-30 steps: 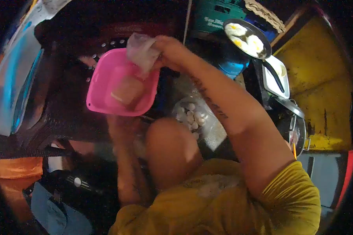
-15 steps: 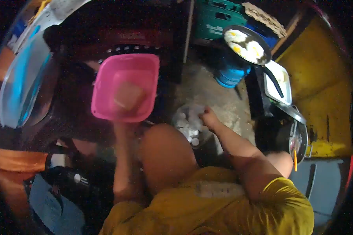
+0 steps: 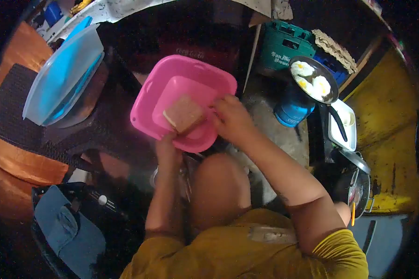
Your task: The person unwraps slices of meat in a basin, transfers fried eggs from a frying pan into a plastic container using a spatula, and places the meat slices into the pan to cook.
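A pink plastic basin is in front of me, tilted slightly. Over its inside is pale sliced bread, apparently stacked slices with a browner lower edge. My left hand comes over the basin's near rim, its thumb and fingers closed on the bread's near corner. At the right rim is my right hand, fingers curled and pinched close to the bread; whatever they hold, if anything, is hidden.
Fried eggs lie in a black frying pan above a blue gas canister. Behind it is a green crate. A white tray and a pot stand right. Clear containers sit left, a blue cap below.
My right hand has moved from the clear plastic bag on the floor up and left to the basin. The view has shifted, so the basin and bread appear farther right.
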